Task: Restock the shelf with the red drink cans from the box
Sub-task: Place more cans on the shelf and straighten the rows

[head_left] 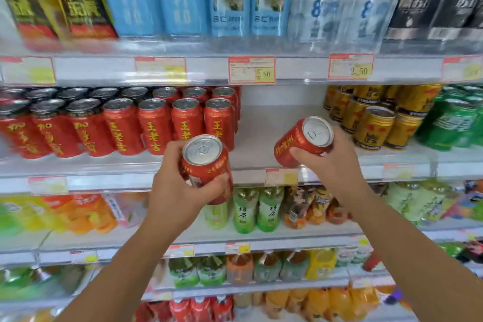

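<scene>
1. The left hand point(177, 191) holds the left red can point(206, 165) by its body. Its fingers point(219, 183) are clamped on the can, the thumb across the near side and the others wrapped round the back.
2. That can is close to upright with its silver top up. It is held in the air just in front of the shelf's front edge, before the right end of the shelved red cans point(156, 125).
3. The right hand point(329, 159) holds the right red can point(300, 144). Its fingers point(300, 155) are clamped on it too, the thumb pressed on the red side and the rest curled round the far side.
4. This can is sharply tilted, with its top turned up and toward the camera and its base low to the left. It is at the front edge of the shelf point(261, 133), over the bare middle stretch. Whether its base touches the edge cannot be told.
5. The shelved red cans stand upright in rows filling the left part of the shelf. Gold cans point(373, 125) stand past the bare stretch toward the right end, with green cans point(454, 123) at the right end itself.
6. A price tag point(281, 176) on the front edge strip sits just below the right red can. Green tea bottles point(256, 209) stand on the next shelf down, between the two forearms.
</scene>
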Demonstrator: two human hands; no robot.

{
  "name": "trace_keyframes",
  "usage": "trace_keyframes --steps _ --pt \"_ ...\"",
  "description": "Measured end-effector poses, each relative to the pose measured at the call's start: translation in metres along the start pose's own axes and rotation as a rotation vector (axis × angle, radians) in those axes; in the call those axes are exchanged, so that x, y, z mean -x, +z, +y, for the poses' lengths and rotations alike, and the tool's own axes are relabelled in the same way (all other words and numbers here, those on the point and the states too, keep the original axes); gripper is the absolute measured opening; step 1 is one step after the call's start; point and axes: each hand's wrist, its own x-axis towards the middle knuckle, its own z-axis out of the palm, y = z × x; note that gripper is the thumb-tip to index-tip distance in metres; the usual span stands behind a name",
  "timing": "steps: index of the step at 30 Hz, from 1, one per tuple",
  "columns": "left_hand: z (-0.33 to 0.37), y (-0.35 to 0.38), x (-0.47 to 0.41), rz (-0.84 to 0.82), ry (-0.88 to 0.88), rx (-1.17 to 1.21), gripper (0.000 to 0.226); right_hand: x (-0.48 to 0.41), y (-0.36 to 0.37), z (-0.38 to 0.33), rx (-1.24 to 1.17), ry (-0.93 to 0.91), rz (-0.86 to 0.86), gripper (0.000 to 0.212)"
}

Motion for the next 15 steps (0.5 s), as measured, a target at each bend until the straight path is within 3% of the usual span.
trace_keyframes --steps 9,15 --pt "-0.021 0.013 -0.022 0.108 -0.064 -0.020 0.056 -0.094 0.030 0.010 0.163 -0.012 -0.193 0.059" --pt "-0.014 0.027 -0.027 0.163 -0.080 -0.004 0.052 -0.117 0.046 0.033 0.026 0.083 -0.192 0.063"
